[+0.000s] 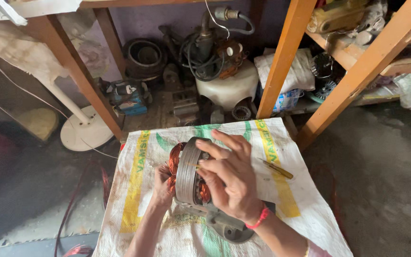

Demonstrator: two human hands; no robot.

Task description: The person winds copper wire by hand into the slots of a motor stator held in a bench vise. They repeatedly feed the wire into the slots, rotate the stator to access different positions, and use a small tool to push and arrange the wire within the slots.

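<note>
**Stator held on edge, copper windings in, both hands on it**

Status: motor stator stands on its rim near the middle of the white woven sack that covers the work surface. Copper windings bulge out of the left face and show again at the lower right of the steel ring, so the coils look seated in the core. No loose coils or lead wires visible on the sack; lacing or terminations can't be judged, the right hand covers most of that face.

Hands:
- right hand: fingers spread, draped over the top and right face of the ring, fingertips pressing on the rim. Red band at the wrist.
- left hand: mostly hidden behind the stator, seems cupped against the copper side as support. Exact grip not visible.

A grey cast housing piece lies just under the right wrist, touching or nearly touching the stator base. Separate part, not fitted together as seen.

Room:
- yellow-handled tool lies on the sack just right of the right hand, near but apart.
- open sack to the right and to the front left.
- sack edges drop off left and right.
- orange wooden shelf legs stand close behind the far edge; clutter of motor parts and a white fan base on the floor beyond.
</note>
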